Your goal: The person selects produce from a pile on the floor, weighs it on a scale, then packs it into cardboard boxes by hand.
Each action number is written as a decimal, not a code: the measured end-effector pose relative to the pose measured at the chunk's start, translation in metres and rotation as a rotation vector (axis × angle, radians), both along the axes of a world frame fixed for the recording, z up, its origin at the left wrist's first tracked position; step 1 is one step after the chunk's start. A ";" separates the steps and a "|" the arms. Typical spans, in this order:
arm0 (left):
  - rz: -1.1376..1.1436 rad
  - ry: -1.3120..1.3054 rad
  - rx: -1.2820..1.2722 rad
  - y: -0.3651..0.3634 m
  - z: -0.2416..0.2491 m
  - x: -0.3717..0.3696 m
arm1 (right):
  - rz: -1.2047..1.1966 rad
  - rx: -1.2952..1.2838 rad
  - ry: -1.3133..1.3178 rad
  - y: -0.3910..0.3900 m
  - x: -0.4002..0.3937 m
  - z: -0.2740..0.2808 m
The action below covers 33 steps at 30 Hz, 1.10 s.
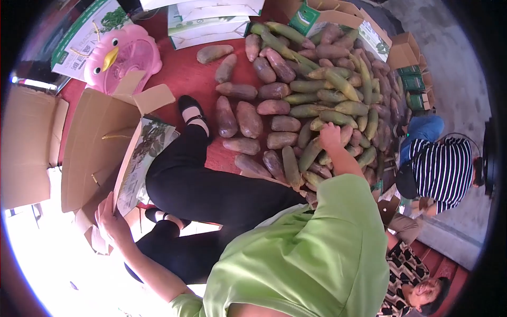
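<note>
My right hand (331,136) reaches into a big pile of long radishes, its fingers bent around a green radish (311,153). Around it lie more green radishes (343,84) and purplish ones (249,119), some with a shiny surface like plastic wrap. At the lower left, my left hand (109,222) grips the near edge of an upright cardboard box (97,148) with open flaps and a printed leafy side. The inside of that box is only partly visible.
A pink duck-faced plastic tub (127,58) stands beyond the box. White printed cartons (211,26) are at the back, and an open carton (348,18) borders the pile. Two people, one in a striped shirt (443,169), are at the right. Red matting (185,63) covers the floor.
</note>
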<state>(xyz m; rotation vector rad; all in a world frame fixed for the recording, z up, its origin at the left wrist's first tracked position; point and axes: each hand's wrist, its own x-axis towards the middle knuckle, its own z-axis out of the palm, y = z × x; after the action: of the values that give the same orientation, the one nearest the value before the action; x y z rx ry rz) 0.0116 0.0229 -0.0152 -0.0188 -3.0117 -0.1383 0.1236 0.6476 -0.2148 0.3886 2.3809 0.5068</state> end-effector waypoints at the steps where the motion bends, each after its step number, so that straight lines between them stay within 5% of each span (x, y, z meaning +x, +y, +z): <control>1: 0.006 -0.018 -0.002 0.003 0.002 0.000 | -0.064 -0.017 0.078 -0.001 0.002 0.001; 12: -0.060 -0.013 -0.060 -0.008 -0.005 -0.001 | -0.416 -0.163 0.199 0.001 -0.029 0.025; 14: -0.058 -0.024 -0.050 -0.006 -0.003 0.001 | -0.249 -0.186 0.388 0.005 -0.021 0.022; 18: -0.016 -0.031 -0.014 -0.001 0.001 0.000 | -0.144 -0.019 0.115 0.003 -0.015 0.017; 33: 0.015 -0.011 0.004 0.000 -0.003 0.000 | 0.255 0.212 -0.168 0.008 -0.010 -0.034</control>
<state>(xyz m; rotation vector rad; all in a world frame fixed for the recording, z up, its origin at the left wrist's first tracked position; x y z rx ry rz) 0.0121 0.0225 -0.0184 0.0051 -3.0219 -0.1427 0.1133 0.6553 -0.2488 0.1273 2.2307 0.8790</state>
